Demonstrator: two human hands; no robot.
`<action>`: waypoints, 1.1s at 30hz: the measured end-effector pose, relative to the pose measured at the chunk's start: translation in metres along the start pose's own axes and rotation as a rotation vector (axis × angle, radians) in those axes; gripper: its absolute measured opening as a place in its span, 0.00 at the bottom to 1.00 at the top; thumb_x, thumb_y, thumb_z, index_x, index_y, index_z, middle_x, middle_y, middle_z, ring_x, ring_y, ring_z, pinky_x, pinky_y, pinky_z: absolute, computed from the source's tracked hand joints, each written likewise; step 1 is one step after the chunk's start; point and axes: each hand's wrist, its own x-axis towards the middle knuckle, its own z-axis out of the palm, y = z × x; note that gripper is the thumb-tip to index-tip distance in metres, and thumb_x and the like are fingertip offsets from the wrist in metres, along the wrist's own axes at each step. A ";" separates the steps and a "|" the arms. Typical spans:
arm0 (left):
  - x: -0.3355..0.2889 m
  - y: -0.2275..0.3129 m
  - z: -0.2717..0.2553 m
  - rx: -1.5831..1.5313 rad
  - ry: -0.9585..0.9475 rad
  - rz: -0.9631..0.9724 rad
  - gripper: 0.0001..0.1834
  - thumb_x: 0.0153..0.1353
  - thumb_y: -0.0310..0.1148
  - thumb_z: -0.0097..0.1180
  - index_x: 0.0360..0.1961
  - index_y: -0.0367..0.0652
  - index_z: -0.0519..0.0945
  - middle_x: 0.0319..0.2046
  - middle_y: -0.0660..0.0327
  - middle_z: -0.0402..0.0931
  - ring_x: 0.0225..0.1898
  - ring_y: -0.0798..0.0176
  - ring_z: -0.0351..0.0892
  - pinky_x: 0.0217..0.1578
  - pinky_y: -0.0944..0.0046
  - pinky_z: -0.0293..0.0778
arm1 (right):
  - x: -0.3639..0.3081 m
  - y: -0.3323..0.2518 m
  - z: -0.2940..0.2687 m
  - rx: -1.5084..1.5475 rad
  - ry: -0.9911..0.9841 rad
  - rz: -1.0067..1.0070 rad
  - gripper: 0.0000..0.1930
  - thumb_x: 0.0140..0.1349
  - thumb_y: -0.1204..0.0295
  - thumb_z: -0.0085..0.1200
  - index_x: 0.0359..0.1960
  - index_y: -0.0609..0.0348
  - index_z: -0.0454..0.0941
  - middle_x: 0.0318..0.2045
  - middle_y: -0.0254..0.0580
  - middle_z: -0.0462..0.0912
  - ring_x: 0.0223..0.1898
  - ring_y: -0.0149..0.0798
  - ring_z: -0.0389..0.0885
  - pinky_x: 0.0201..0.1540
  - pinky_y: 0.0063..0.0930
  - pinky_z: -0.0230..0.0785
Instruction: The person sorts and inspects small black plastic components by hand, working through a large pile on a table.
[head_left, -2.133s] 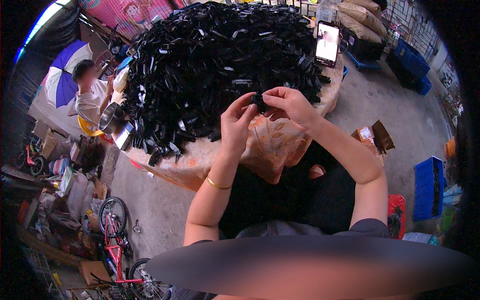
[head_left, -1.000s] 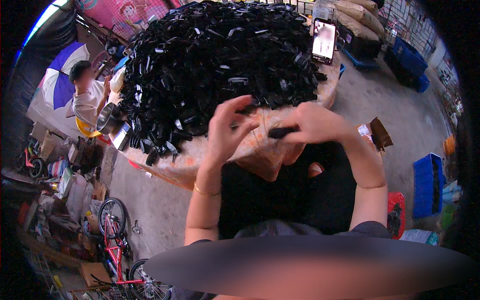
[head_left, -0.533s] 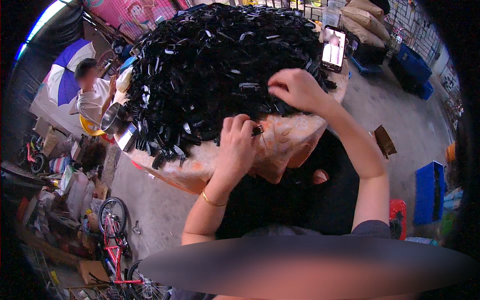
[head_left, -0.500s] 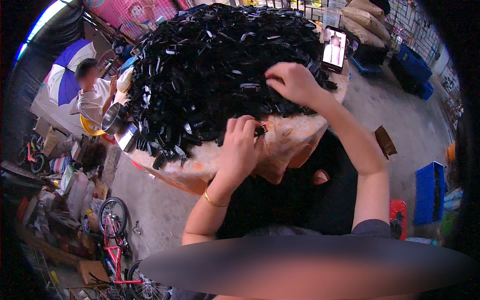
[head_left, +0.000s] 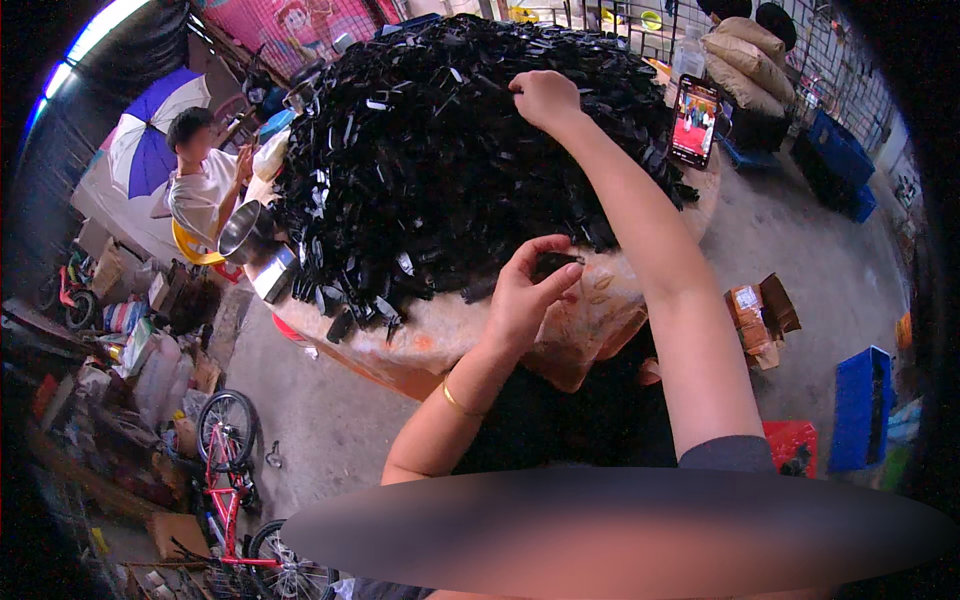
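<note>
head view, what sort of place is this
Probably an informal workshop: a wide heap of glossy black pieces on a pale cloth-covered table, with a red metal bicycle and a blue rectangular plastic crate nearby.

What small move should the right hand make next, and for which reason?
Probably bring the right hand toward the left hand: the right reaches over the far part of the black pile, while the left is curled near the table's front edge. Whether the right pinches anything is unclear.
</note>
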 end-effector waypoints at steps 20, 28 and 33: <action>0.006 -0.021 0.011 0.309 -0.099 0.223 0.16 0.54 0.24 0.54 0.45 0.35 0.72 0.35 0.60 0.75 0.37 0.68 0.74 0.39 0.70 0.73 | -0.221 0.008 -0.108 0.813 -0.480 -0.168 0.22 0.49 0.80 0.49 0.49 0.61 0.66 0.31 0.40 0.77 0.28 0.28 0.76 0.29 0.21 0.68; 0.001 -0.012 0.033 0.132 -0.019 0.260 0.16 0.53 0.21 0.55 0.44 0.37 0.74 0.36 0.62 0.73 0.36 0.70 0.74 0.38 0.71 0.73 | -0.226 0.026 -0.093 1.448 -0.165 0.276 0.09 0.56 0.73 0.54 0.37 0.63 0.72 0.30 0.35 0.77 0.28 0.25 0.75 0.30 0.18 0.69; 0.006 -0.018 0.025 0.128 0.041 0.445 0.15 0.52 0.21 0.56 0.43 0.36 0.75 0.34 0.61 0.74 0.34 0.69 0.75 0.37 0.71 0.73 | -0.229 0.027 -0.088 1.386 -0.326 0.338 0.09 0.58 0.71 0.52 0.35 0.65 0.74 0.26 0.34 0.77 0.26 0.25 0.75 0.26 0.17 0.68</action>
